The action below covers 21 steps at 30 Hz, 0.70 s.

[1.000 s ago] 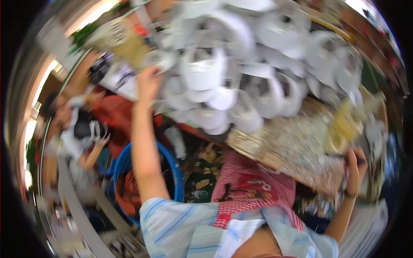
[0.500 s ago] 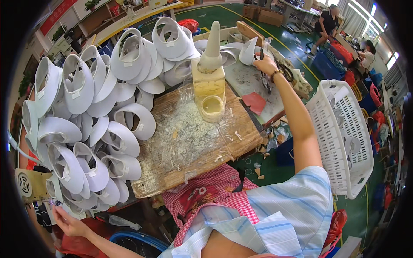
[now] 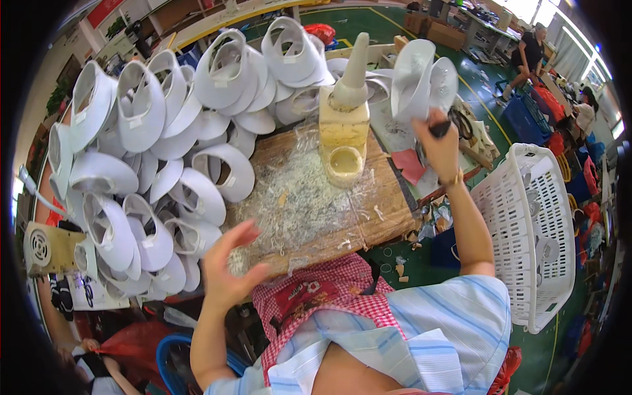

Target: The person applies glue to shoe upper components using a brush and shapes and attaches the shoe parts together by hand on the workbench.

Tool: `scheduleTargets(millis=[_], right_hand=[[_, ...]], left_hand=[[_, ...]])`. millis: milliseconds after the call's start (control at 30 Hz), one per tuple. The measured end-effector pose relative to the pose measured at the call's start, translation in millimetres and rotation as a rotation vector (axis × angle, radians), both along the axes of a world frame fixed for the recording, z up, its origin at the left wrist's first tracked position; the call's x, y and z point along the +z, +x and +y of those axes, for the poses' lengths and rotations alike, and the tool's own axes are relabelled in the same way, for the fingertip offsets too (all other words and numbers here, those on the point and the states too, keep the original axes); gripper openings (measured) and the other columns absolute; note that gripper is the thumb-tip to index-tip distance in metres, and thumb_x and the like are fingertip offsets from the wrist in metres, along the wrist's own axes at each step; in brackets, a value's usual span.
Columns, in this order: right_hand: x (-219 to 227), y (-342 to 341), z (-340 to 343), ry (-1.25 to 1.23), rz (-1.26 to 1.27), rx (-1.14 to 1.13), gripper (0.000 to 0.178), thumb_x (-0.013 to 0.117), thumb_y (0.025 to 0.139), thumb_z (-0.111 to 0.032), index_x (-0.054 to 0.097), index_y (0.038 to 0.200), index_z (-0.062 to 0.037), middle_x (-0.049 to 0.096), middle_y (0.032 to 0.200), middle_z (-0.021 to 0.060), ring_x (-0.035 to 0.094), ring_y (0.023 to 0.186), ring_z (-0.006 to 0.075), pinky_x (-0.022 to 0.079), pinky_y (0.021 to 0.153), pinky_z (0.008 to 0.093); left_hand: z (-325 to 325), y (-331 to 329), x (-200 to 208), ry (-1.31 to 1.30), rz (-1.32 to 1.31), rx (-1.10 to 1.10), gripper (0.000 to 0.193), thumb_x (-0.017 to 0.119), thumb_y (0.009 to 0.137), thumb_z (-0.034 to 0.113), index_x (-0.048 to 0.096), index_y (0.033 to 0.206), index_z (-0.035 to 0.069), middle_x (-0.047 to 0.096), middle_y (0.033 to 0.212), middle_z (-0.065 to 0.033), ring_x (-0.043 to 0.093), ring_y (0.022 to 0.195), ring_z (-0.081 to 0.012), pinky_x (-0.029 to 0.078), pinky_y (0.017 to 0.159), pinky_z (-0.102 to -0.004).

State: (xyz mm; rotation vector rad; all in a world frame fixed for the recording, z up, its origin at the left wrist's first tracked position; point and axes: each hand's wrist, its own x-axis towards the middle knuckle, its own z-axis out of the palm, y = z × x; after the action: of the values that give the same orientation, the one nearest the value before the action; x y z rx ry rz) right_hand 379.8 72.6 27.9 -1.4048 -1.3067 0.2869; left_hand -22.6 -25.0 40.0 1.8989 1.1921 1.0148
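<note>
My left hand [image 3: 228,266] is raised over the board's near left corner, its fingers and thumb spread and nothing between them. At the far right, my right hand [image 3: 437,146] is closed at the lower end of a curved white visor [image 3: 412,80], which is held up. A small dark object [image 3: 440,129] also shows in that hand; its kind is hard to tell. Between the hands, a yellowish block with a tall cone [image 3: 353,74] and a round cup [image 3: 344,163] stands on the worn wooden board [image 3: 296,227]. Many similar white visors [image 3: 141,108] are stacked to the left.
A white slatted basket [image 3: 526,224] with some clear parts stands at the right. A red scrap [image 3: 409,166] lies on the side table. A yellowish box with a round vent [image 3: 41,243] is at the far left. Other people sit at the back right; another person is at lower left.
My left hand has come from the lower left to the board's edge and opened. My right hand has lifted the white visor from the side table and moved slightly nearer.
</note>
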Motion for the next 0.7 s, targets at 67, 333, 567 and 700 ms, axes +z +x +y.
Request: scheduleTargets(millis=[67, 333, 567, 700], right_hand=[[8.7, -44.9, -45.1, 0.112, -0.335, 0.123, 0.02, 0.069, 0.07, -0.008, 0.061, 0.088, -0.0055, 0.059, 0.065, 0.0037, 0.054, 0.06, 0.0169, 0.043, 0.056, 0.0303], [-7.9, -144.7, -53.2, 0.223, -0.663, 0.635, 0.037, 0.067, 0.061, -0.006, 0.057, 0.097, -0.0091, 0.062, 0.072, 0.0049, 0.059, 0.076, 0.0256, 0.047, 0.064, 0.0372], [-2.1, -186.9, -26.3, -0.38, -0.418, 1.1, 0.021, 0.058, 0.083, -0.011, 0.062, 0.102, -0.0062, 0.062, 0.069, 0.0086, 0.06, 0.059, 0.018, 0.047, 0.06, 0.032], [-8.9, -192.0, -3.5, -0.73, 0.079, 1.307, 0.02, 0.06, 0.083, -0.015, 0.064, 0.097, -0.0005, 0.061, 0.062, 0.0025, 0.057, 0.058, 0.0078, 0.044, 0.055, 0.0245]], left_hand=[[18.1, 41.9, 0.0, -0.264, -0.416, -0.249, 0.077, 0.074, 0.073, 0.036, 0.042, 0.135, 0.003, 0.057, 0.124, -0.013, 0.055, 0.114, -0.0229, 0.043, 0.095, -0.034], [9.1, 11.7, 4.4, -0.669, -0.833, -0.112, 0.043, 0.055, 0.089, 0.013, 0.045, 0.129, 0.002, 0.056, 0.12, -0.0096, 0.058, 0.107, -0.0196, 0.048, 0.092, -0.0356], [-25.9, -38.0, -34.8, -0.483, -0.729, 0.189, 0.04, 0.054, 0.089, -0.001, 0.045, 0.128, 0.001, 0.058, 0.119, -0.0088, 0.059, 0.105, -0.0173, 0.05, 0.09, -0.0326], [-34.2, -48.6, -40.9, -0.467, -0.654, 0.202, 0.038, 0.052, 0.089, -0.004, 0.047, 0.127, 0.0, 0.06, 0.114, -0.0079, 0.06, 0.099, -0.0149, 0.051, 0.087, -0.0299]])
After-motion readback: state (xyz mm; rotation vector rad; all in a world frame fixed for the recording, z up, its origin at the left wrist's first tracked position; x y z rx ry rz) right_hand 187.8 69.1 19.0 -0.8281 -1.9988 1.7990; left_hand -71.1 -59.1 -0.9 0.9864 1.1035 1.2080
